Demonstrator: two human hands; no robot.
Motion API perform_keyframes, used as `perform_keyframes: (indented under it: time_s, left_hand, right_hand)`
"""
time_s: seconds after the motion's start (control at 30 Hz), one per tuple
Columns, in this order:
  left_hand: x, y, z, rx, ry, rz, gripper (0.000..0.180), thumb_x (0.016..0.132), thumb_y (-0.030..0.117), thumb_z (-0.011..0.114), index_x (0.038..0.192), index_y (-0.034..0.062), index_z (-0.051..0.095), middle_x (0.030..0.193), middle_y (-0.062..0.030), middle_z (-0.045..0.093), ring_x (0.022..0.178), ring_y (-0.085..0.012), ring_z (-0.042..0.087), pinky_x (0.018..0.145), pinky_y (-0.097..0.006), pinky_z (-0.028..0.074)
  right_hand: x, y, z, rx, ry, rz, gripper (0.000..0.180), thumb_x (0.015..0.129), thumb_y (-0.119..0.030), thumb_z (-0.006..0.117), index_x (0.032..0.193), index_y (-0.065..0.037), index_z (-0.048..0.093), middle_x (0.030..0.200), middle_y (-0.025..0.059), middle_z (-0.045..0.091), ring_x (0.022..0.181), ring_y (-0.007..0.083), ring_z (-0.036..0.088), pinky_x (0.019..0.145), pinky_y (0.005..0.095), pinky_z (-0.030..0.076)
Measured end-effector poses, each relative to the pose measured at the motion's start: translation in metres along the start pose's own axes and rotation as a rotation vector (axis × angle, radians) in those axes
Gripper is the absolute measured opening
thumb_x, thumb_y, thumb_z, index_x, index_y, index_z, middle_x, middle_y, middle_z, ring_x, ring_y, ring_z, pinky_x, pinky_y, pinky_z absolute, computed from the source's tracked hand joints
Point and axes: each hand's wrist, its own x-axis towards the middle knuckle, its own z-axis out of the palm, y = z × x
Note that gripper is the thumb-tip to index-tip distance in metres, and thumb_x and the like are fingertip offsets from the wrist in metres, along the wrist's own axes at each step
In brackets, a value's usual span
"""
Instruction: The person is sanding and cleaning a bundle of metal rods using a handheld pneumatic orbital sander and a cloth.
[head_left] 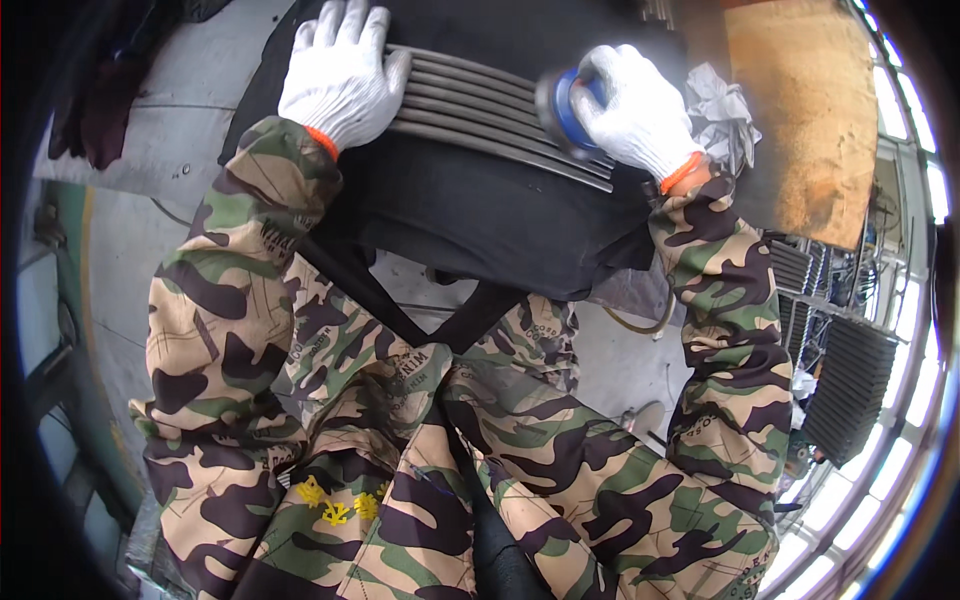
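A row of several thin grey metal rods [470, 100] lies side by side on a black cloth [450, 205]. My left hand [345, 80], in a white knit glove with an orange cuff, rests flat over their left ends with its fingers stretched out. Gloved the same way, my right hand [640, 105] grips a round blue tool with a grey rim [570, 112] over the right part of the rods. Its underside is hidden, so I cannot tell its exact kind or whether it touches them.
Crumpled white paper [722, 112] sits right of my right hand, beside a stained tan board [800, 120]. Dark cloth [105, 90] hangs at the far left. Stacks of dark bars [850, 390] stand on a rack at the right. The black cloth drapes over the near edge.
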Motion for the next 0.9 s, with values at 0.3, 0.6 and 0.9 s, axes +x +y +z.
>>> perform_keyframes:
  time_s: [0.3, 0.6, 0.9]
  left_hand:
    - [0.019, -0.024, -0.013, 0.232, 0.066, 0.34, 0.041, 0.097, 0.03, 0.062, 0.125, 0.001, 0.069, 0.127, -0.0198, 0.068, 0.116, -0.0402, 0.062, 0.098, -0.052, 0.052]
    - [0.013, -0.039, 0.016, 0.132, -0.066, 0.208, 0.047, 0.102, 0.035, 0.058, 0.134, 0.0009, 0.064, 0.133, -0.0188, 0.063, 0.124, -0.0399, 0.056, 0.103, -0.052, 0.048]
    - [-0.009, -0.015, -0.016, 0.025, -0.119, 0.138, 0.048, 0.101, 0.03, 0.056, 0.135, -0.0037, 0.06, 0.134, -0.0233, 0.06, 0.124, -0.0415, 0.055, 0.103, -0.053, 0.046]
  right_hand:
    - [-0.002, 0.007, -0.004, 0.033, -0.01, -0.036, 0.025, 0.094, -0.028, 0.066, 0.112, -0.012, 0.07, 0.105, 0.0158, 0.069, 0.098, 0.0364, 0.072, 0.081, 0.0506, 0.06]
    - [-0.016, -0.001, -0.021, 0.119, 0.062, -0.051, 0.02, 0.091, -0.024, 0.065, 0.099, -0.006, 0.066, 0.093, 0.0207, 0.066, 0.087, 0.0419, 0.068, 0.073, 0.0532, 0.057]
    - [-0.022, 0.005, -0.022, 0.09, -0.003, -0.005, 0.024, 0.093, -0.026, 0.062, 0.102, -0.005, 0.067, 0.097, 0.0222, 0.067, 0.091, 0.0428, 0.068, 0.077, 0.0533, 0.057]
